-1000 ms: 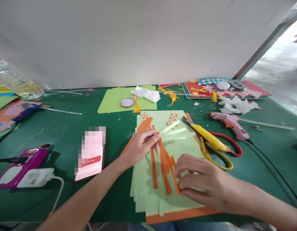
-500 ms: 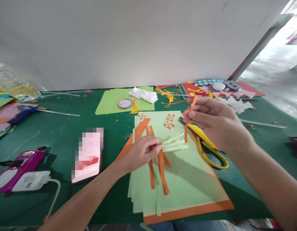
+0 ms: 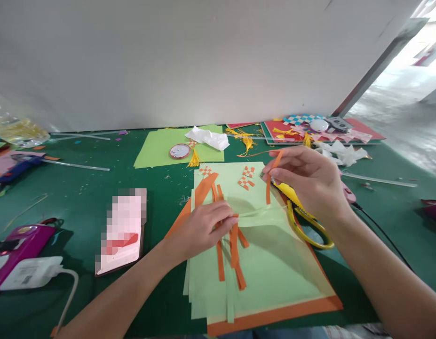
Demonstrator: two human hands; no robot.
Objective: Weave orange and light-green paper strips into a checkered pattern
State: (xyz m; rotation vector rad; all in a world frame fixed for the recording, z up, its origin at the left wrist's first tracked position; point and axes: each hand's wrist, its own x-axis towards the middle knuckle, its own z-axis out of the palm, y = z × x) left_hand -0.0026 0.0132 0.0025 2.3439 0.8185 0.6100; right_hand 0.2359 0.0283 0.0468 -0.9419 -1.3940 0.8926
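Observation:
My left hand (image 3: 212, 226) pinches a bundle of green and orange paper strips (image 3: 234, 249) over the stacked light green sheets (image 3: 274, 268). Pale green strips (image 3: 251, 216) stick out to the right of its fingertips, blurred. Raised above the stack, my right hand (image 3: 305, 176) holds one orange paper strip (image 3: 268, 188) between thumb and fingers, its lower end hanging down. Scissors with yellow handles (image 3: 296, 207) lie beneath and beside the right hand, partly hidden by it. Small orange-and-white checkered woven pieces (image 3: 246, 182) rest at the top of the sheets.
A phone (image 3: 122, 230) lies left of the stack, with a purple power strip (image 3: 23, 249) and white charger beyond it. A blue glue gun (image 3: 18, 168) is at far left. Behind are a crumpled tissue (image 3: 209, 138), yellow tassels (image 3: 194, 158) and a red folder (image 3: 366, 128).
My right hand has moved slightly left and down with the orange strip, which has swung. My left hand keeps its pinch on the bundle. The whole view has shifted a little.

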